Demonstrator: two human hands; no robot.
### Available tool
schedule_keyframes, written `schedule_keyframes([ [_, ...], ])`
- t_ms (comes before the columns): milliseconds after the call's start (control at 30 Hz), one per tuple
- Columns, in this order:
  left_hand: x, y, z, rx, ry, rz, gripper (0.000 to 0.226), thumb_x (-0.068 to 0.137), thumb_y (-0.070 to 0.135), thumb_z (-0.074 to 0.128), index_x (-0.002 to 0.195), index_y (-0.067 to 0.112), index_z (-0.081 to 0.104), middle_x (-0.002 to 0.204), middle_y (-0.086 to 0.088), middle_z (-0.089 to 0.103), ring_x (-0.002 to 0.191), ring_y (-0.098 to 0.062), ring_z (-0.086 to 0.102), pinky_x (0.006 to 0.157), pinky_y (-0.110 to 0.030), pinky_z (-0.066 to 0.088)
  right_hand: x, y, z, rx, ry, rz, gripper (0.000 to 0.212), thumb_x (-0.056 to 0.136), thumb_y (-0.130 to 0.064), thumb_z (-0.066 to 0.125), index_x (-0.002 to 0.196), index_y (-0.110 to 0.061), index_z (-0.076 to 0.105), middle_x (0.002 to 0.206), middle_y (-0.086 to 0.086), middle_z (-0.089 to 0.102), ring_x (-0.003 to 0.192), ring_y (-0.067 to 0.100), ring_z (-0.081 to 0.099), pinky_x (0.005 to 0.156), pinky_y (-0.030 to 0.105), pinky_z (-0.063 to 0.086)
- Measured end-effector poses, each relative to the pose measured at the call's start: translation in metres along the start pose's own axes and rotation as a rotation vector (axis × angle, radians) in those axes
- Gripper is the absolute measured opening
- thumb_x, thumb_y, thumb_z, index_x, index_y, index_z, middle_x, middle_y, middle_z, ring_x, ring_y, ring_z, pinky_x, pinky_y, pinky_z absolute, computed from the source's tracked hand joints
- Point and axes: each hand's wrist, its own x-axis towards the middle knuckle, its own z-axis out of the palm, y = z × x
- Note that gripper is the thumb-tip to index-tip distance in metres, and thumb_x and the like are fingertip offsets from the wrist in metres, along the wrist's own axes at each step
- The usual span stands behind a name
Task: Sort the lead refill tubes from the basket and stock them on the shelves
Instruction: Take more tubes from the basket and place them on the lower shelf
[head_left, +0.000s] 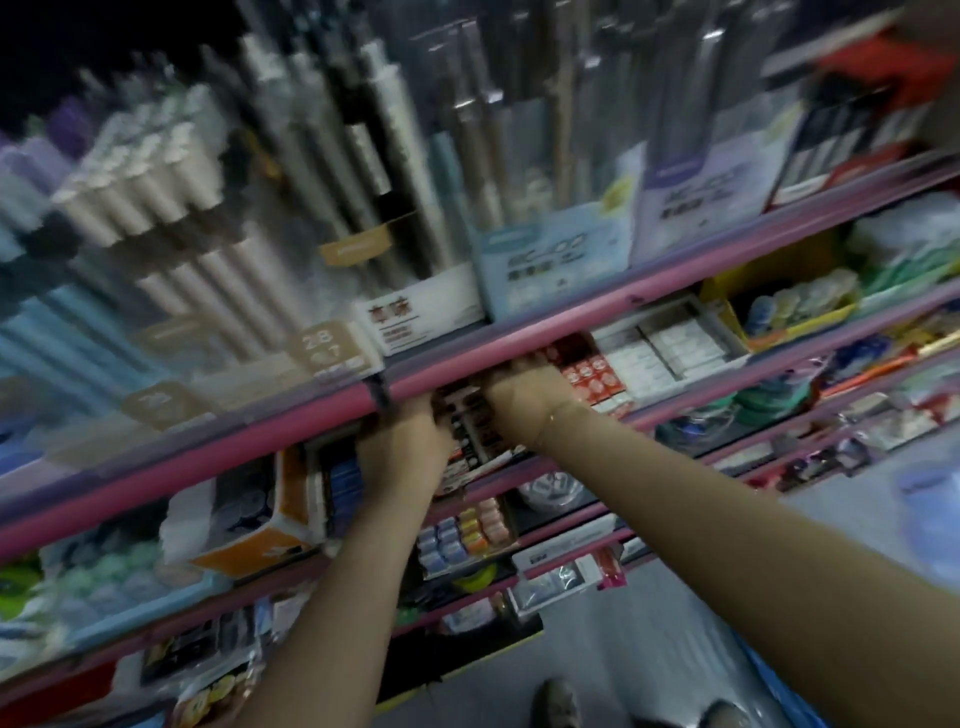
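Both arms reach up to a pink-edged shelf (291, 431) at the middle of the blurred view. My left hand (402, 449) and my right hand (524, 392) are at a display box of dark lead refill tubes (470, 421) standing between them under the pink rail. The rail and the blur hide the fingers of both hands, so their grip is unclear. Red and white refill packs (592, 382) sit just right of my right hand. The basket is out of view.
Rolls of paper and packaged pens (311, 171) fill the shelf above. An orange and white box (249, 525) sits left of my left arm, small colourful erasers (462, 530) on the shelf below. Grey floor and my shoes (561, 701) show at the bottom.
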Motion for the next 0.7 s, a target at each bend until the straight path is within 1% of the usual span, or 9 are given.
schedule_keyframes([
  [100,-0.034,0.045,0.008,-0.342,0.329,0.356,0.012,0.086,0.029,0.058,0.093,0.022,0.066,0.072,-0.004,0.066,0.068,-0.025,0.062,0.054,-0.028,0.042,-0.053,0.048,-0.01,0.199,0.391,-0.132,0.025,0.085,-0.021,0.047,0.091,-0.003,0.064,0.089,0.017,0.062,0.082,0.034,0.06,0.065,0.037,0.05],
  [133,-0.048,0.075,0.013,-0.455,0.324,0.507,0.011,0.086,0.031,0.056,0.088,0.022,0.064,0.066,0.001,0.062,0.062,-0.019,0.058,0.051,-0.028,0.041,-0.08,0.075,-0.012,0.266,0.497,-0.112,0.024,0.084,-0.021,0.046,0.085,-0.004,0.063,0.082,0.014,0.059,0.074,0.032,0.058,0.058,0.034,0.047],
  [200,-0.074,0.141,0.044,-0.645,0.156,0.689,0.014,0.088,0.036,0.052,0.088,0.026,0.06,0.062,0.006,0.057,0.057,-0.012,0.054,0.051,-0.027,0.043,-0.137,0.141,-0.011,0.299,0.574,0.033,0.017,0.084,-0.018,0.049,0.084,-0.006,0.062,0.081,0.008,0.056,0.069,0.026,0.055,0.056,0.031,0.043],
  [267,-0.102,0.211,0.087,-0.742,-0.127,0.691,0.01,0.091,0.035,0.052,0.092,0.027,0.059,0.059,0.008,0.053,0.056,-0.012,0.054,0.053,-0.03,0.046,-0.196,0.218,-0.003,0.315,0.586,0.342,0.012,0.083,-0.009,0.055,0.089,-0.006,0.065,0.085,0.009,0.059,0.073,0.028,0.057,0.06,0.032,0.042],
  [400,-0.14,0.328,0.211,-0.732,-0.691,0.473,0.01,0.094,0.008,0.053,0.097,0.008,0.062,0.063,0.006,0.052,0.059,-0.015,0.05,0.064,-0.034,0.05,-0.302,0.379,0.035,0.394,0.442,0.978,0.023,0.085,0.001,0.054,0.102,-0.002,0.068,0.105,0.025,0.062,0.097,0.04,0.059,0.08,0.038,0.044],
  [467,-0.153,0.36,0.288,-0.6,-0.872,0.413,0.014,0.093,0.001,0.049,0.098,0.003,0.062,0.071,-0.005,0.057,0.057,-0.014,0.05,0.059,-0.025,0.05,-0.346,0.443,0.079,0.409,0.279,1.182,0.022,0.086,-0.002,0.054,0.102,0.001,0.068,0.109,0.026,0.064,0.101,0.042,0.058,0.082,0.039,0.044],
  [567,-0.174,0.376,0.419,-0.34,-0.999,0.438,0.016,0.092,0.004,0.05,0.099,0.003,0.065,0.09,-0.016,0.068,0.066,-0.017,0.059,0.056,-0.014,0.048,-0.395,0.516,0.182,0.425,0.057,1.327,0.022,0.087,-0.008,0.055,0.103,0.001,0.067,0.108,0.025,0.065,0.101,0.039,0.059,0.081,0.036,0.045],
  [633,-0.186,0.378,0.508,-0.207,-1.046,0.444,0.016,0.09,0.005,0.051,0.098,0.005,0.065,0.097,-0.017,0.068,0.084,-0.027,0.064,0.075,-0.028,0.052,-0.416,0.552,0.263,0.443,-0.056,1.364,0.024,0.087,-0.01,0.055,0.108,-0.001,0.064,0.111,0.023,0.064,0.103,0.037,0.058,0.082,0.033,0.044],
  [700,-0.196,0.377,0.598,-0.15,-1.084,0.459,0.017,0.089,0.004,0.052,0.1,0.003,0.065,0.101,-0.02,0.068,0.09,-0.028,0.062,0.078,-0.031,0.048,-0.428,0.587,0.351,0.439,-0.143,1.358,0.026,0.088,-0.012,0.053,0.111,-0.003,0.061,0.115,0.021,0.062,0.106,0.034,0.058,0.084,0.032,0.044],
])
